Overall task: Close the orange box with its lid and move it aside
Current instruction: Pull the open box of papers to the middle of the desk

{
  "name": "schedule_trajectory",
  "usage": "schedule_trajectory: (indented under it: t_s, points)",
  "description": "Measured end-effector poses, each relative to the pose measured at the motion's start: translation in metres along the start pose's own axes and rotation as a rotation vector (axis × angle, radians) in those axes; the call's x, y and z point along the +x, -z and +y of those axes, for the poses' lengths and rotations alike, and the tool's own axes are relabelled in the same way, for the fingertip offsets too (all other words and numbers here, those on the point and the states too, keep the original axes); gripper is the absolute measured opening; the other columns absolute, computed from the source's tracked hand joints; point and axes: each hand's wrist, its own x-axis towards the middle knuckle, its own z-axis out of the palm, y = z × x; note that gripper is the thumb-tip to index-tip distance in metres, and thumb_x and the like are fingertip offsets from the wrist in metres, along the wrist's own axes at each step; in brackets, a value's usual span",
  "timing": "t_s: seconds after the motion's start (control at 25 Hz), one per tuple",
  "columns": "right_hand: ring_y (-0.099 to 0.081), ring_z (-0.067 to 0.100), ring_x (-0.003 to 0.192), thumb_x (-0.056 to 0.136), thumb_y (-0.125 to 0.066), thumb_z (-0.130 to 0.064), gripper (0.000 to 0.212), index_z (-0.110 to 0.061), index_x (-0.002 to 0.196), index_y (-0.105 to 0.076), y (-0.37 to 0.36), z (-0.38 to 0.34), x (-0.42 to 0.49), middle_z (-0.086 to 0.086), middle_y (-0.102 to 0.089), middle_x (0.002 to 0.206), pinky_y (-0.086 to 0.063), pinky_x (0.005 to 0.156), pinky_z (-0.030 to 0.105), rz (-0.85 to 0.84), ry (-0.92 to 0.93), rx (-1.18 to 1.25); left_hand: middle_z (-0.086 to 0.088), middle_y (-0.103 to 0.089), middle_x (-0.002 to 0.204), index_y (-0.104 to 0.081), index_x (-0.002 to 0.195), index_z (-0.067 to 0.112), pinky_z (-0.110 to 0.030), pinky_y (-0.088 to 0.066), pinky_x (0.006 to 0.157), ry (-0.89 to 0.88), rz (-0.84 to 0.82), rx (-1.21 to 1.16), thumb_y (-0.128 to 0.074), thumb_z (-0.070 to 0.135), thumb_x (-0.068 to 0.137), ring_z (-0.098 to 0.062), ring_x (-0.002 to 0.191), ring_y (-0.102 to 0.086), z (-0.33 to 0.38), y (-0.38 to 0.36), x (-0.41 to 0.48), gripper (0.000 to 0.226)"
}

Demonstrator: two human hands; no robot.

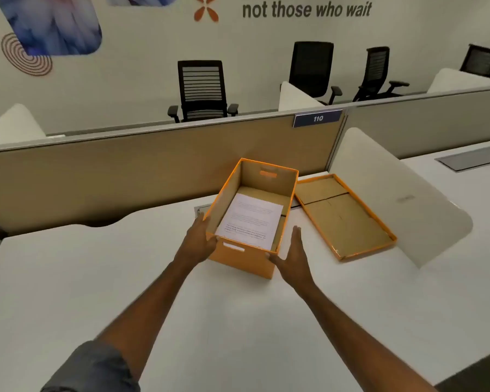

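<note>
The orange box (239, 257) stands open on the white desk, with a printed white sheet (251, 219) lying inside on its bottom. Its lid (343, 219) lies upside down on the desk just to the right, one corner touching the box. My left hand (200, 240) presses flat against the box's left wall near the front corner. My right hand (293, 254) is at the front right corner, fingers stretched out beside the right wall; the thumb touches the front edge.
A tan partition (125, 176) with a "110" plate runs behind the desk (96, 278). A white rounded divider (402, 210) stands to the right of the lid. Black office chairs sit beyond the partition. A grey cable hatch (470, 158) is on the neighbouring desk.
</note>
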Motion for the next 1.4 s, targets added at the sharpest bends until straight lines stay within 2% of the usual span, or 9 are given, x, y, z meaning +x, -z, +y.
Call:
schedule_trajectory:
  t_s: [0.08, 0.16, 0.24, 0.32, 0.44, 0.56, 0.76, 1.0, 1.4]
  points:
    - [0.002, 0.022, 0.160, 0.087, -0.078, -0.034, 0.113, -0.009, 0.162, 0.004, -0.003, 0.010, 0.021, 0.007, 0.003, 0.173, -0.006, 0.128, 0.037, -0.019, -0.058, 0.035, -0.013, -0.058, 0.140, -0.053, 0.140, 0.015, -0.041, -0.046, 0.104, 0.056, -0.002, -0.013, -0.067, 0.036, 0.086, -0.035, 0.131, -0.054, -0.007, 0.002, 0.023, 0.060]
    - [-0.004, 0.026, 0.160, 0.086, -0.079, -0.034, 0.114, -0.012, 0.163, 0.002, -0.003, 0.015, 0.033, 0.006, -0.002, 0.173, -0.010, 0.130, 0.044, -0.074, -0.152, 0.090, -0.012, -0.063, 0.134, -0.055, 0.136, 0.014, -0.037, -0.046, 0.094, 0.148, -0.035, -0.033, -0.069, 0.042, 0.077, -0.033, 0.123, -0.059, -0.014, 0.008, 0.039, 0.066]
    - [-0.013, 0.031, 0.159, 0.084, -0.081, -0.031, 0.113, -0.017, 0.163, -0.003, -0.003, 0.020, 0.043, 0.005, -0.011, 0.173, -0.019, 0.128, 0.052, -0.110, -0.228, 0.171, -0.016, -0.060, 0.140, -0.049, 0.142, 0.011, -0.039, -0.048, 0.098, 0.236, -0.099, -0.029, -0.078, 0.026, 0.079, -0.036, 0.126, -0.057, -0.024, 0.009, 0.055, 0.072]
    - [-0.029, 0.032, 0.154, 0.083, -0.083, -0.023, 0.102, -0.021, 0.162, -0.018, -0.001, 0.025, 0.054, 0.006, -0.032, 0.167, -0.029, 0.125, 0.052, -0.162, -0.231, 0.237, -0.017, -0.060, 0.140, -0.048, 0.143, 0.009, -0.050, -0.049, 0.104, 0.278, -0.192, -0.020, -0.079, 0.006, 0.078, -0.037, 0.127, -0.056, -0.034, 0.009, 0.069, 0.072]
    - [-0.045, 0.024, 0.144, 0.080, -0.083, -0.011, 0.084, -0.024, 0.151, -0.039, 0.002, 0.031, 0.061, 0.000, -0.055, 0.150, -0.040, 0.119, 0.050, -0.206, -0.199, 0.265, -0.014, -0.062, 0.136, -0.050, 0.142, 0.010, -0.057, -0.049, 0.105, 0.314, -0.252, -0.115, -0.079, -0.004, 0.074, -0.036, 0.126, -0.057, -0.044, 0.008, 0.079, 0.075]
    - [-0.046, 0.021, 0.143, 0.075, -0.082, -0.017, 0.089, -0.022, 0.152, -0.038, 0.006, 0.027, 0.060, 0.001, -0.054, 0.151, -0.041, 0.118, 0.047, -0.213, -0.174, 0.271, -0.012, -0.062, 0.136, -0.052, 0.142, 0.012, -0.056, -0.049, 0.106, 0.302, -0.241, -0.244, -0.082, 0.001, 0.076, -0.034, 0.125, -0.058, -0.045, 0.006, 0.079, 0.072]
    - [-0.054, 0.022, 0.137, 0.081, -0.078, 0.002, 0.077, -0.019, 0.148, -0.045, 0.020, 0.027, 0.061, 0.000, -0.061, 0.144, -0.050, 0.111, 0.045, -0.252, -0.149, 0.197, -0.013, -0.067, 0.131, -0.058, 0.138, 0.008, -0.051, -0.051, 0.106, 0.329, -0.166, -0.361, -0.082, -0.001, 0.075, -0.032, 0.125, -0.061, -0.047, 0.006, 0.059, 0.068]
    - [-0.059, 0.021, 0.131, 0.080, -0.080, -0.001, 0.078, -0.027, 0.146, -0.048, 0.040, 0.014, 0.033, -0.006, -0.066, 0.139, -0.051, 0.109, 0.049, -0.354, -0.059, 0.068, -0.012, -0.067, 0.132, -0.059, 0.134, 0.006, -0.048, -0.051, 0.107, 0.359, -0.027, -0.351, -0.090, 0.002, 0.066, -0.028, 0.122, -0.063, -0.043, 0.001, -0.011, 0.075]
    - [-0.046, 0.018, 0.145, 0.084, -0.078, -0.002, 0.090, -0.024, 0.158, -0.031, 0.053, 0.007, -0.077, -0.002, -0.049, 0.156, -0.046, 0.115, 0.049, -0.500, -0.032, 0.024, -0.010, -0.073, 0.123, -0.065, 0.127, 0.008, -0.032, -0.056, 0.094, 0.250, 0.119, -0.272, -0.091, 0.006, 0.067, -0.025, 0.108, -0.070, -0.021, -0.005, -0.170, 0.065]
